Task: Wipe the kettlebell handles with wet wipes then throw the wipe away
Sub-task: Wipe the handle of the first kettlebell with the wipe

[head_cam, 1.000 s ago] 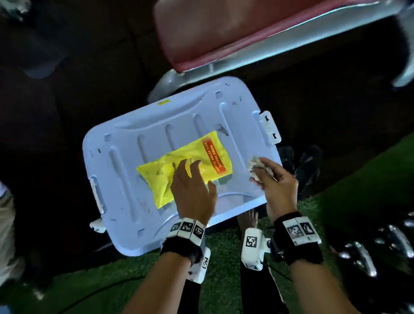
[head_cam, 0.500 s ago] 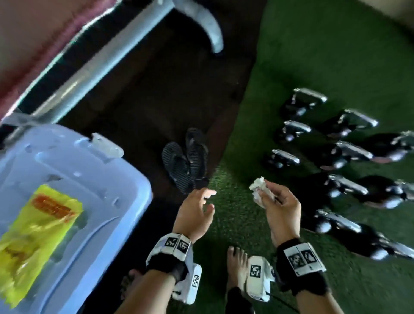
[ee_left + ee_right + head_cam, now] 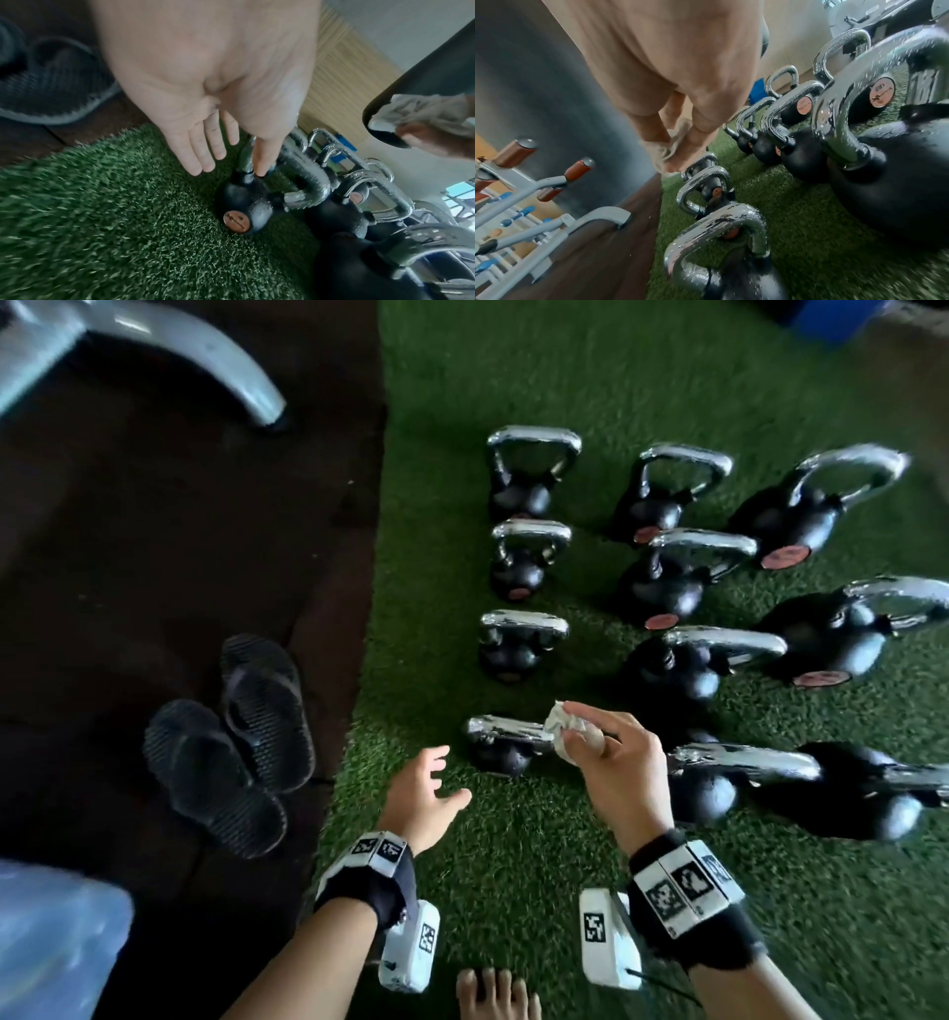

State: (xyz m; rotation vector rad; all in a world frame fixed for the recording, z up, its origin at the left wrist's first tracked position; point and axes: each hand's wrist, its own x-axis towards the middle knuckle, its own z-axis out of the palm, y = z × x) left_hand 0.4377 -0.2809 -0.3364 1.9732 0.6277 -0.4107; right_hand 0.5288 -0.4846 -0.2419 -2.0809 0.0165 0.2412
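Several black kettlebells with chrome handles stand in rows on green turf (image 3: 462,865). The nearest small kettlebell (image 3: 498,752) has its handle (image 3: 506,729) just left of my right hand (image 3: 590,742), which pinches a crumpled white wet wipe (image 3: 565,726) above it. The wipe (image 3: 667,146) also shows between my fingers in the right wrist view. My left hand (image 3: 431,788) hovers with fingers spread and empty, a little left of that kettlebell (image 3: 244,207).
A pair of black flip-flops (image 3: 231,737) lies on the dark floor to the left. A grey bench leg (image 3: 205,356) curves at top left. The pale blue bin lid (image 3: 51,942) is at the bottom left corner. My bare toes (image 3: 495,994) stand on the turf.
My view has swung right from the bin lid and the yellow wipes pack to the kettlebells. My left hand left the pack; my right hand carried the wipe over the nearest kettlebell's handle.
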